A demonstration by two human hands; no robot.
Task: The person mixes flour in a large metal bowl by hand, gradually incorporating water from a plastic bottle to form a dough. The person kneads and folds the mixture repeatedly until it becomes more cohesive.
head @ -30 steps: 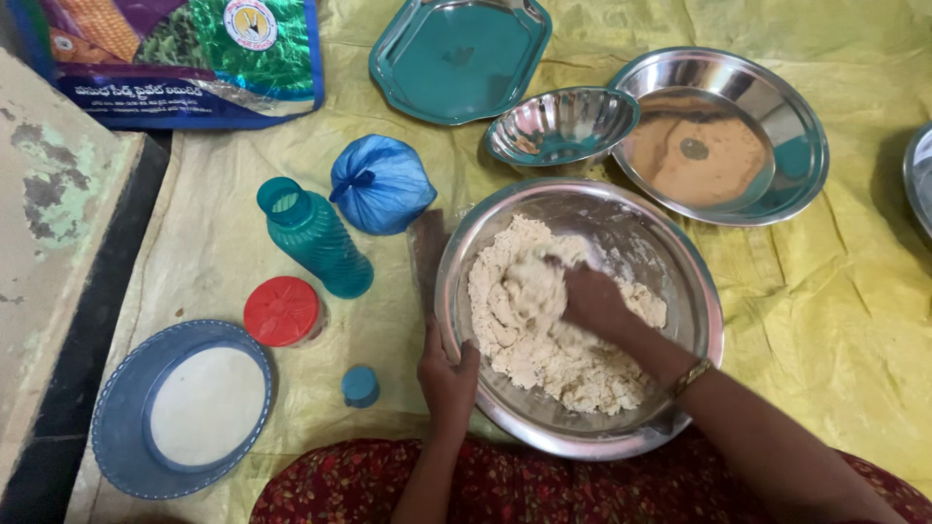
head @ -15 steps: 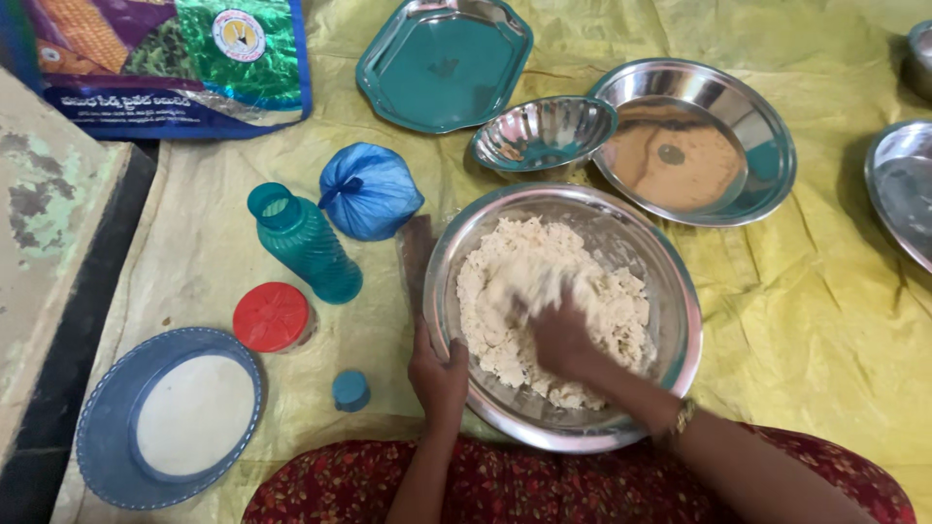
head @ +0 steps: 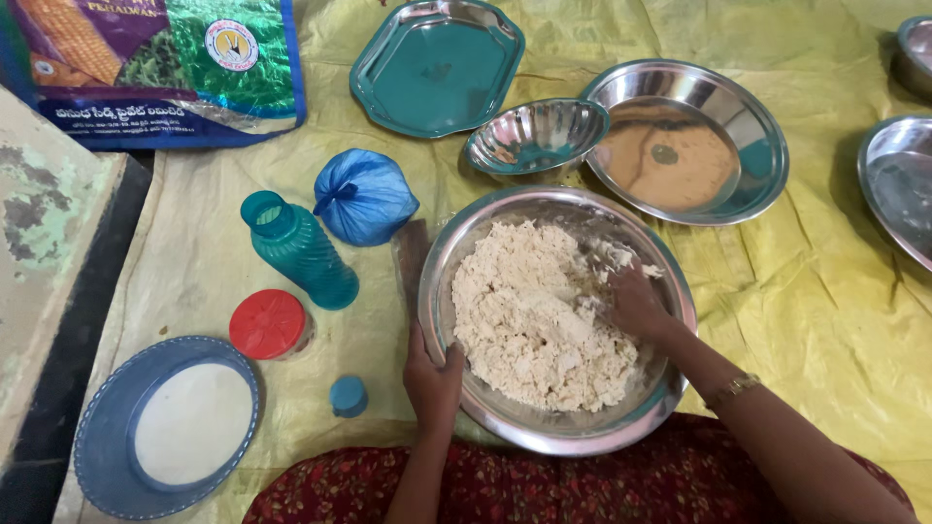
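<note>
I saw the right hand [head: 636,303] pressed fingers-down into the dough [head: 534,315], loosely clenched on a clump, nothing else gripped. The dough mass ran long from about 11 to 5 o'clock across the steel mixing bowl [head: 466,247], bulk lying at 9 o'clock of that hand, touching it. Left hand [head: 432,378] clamped the bowl rim at roughly 8 o'clock, thumb inside, fingers outside. Bowl sat on the yellow sheet [head: 825,320], just ahead of the red patterned lap.

Outward from the bowl: small empty steel bowl [head: 536,136] at 12, leaning on a wide steel plate [head: 748,116] at 1 that held a thin brownish film. Teal tray [head: 437,63] further at 12, empty. Blue tied plastic bag [head: 364,194] at 10, teal bottle [head: 296,250] uncapped beside it, neck pointing to 11. Red lid [head: 267,323] and small blue cap [head: 348,396] at 9. Blue plate [head: 97,456] at 8 carried white powder. Printed flour bag [head: 155,68] far at 10. Another steel plate [head: 898,184] at 3, cut off.
</note>
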